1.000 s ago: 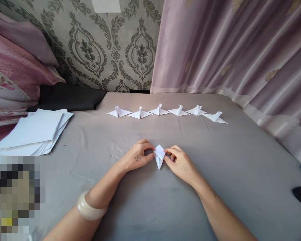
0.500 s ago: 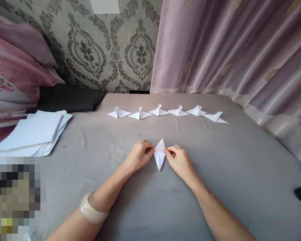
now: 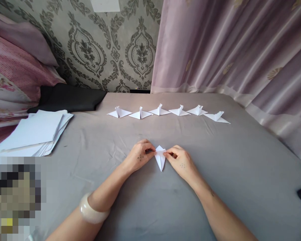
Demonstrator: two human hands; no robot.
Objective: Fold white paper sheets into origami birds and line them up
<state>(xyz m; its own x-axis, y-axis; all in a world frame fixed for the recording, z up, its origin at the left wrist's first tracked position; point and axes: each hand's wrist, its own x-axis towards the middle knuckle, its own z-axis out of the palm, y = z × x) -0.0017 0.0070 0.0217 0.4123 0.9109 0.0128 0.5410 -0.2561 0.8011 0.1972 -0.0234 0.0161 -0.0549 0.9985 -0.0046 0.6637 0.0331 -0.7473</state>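
Paper flap (image 3: 160, 152) now lower, between left hand (image 3: 141, 155) and right hand (image 3: 180, 161)

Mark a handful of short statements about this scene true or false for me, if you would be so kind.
1. The left hand and the right hand pinch one folded paper. True.
2. A bangle circles the right arm. False: the pale bangle is on the left.
3. Six paper figures sit beyond the hands. True.
4. Loose sheets are piled on the right. False: the white sheets lie on the left.
5. The wall is patterned. True.
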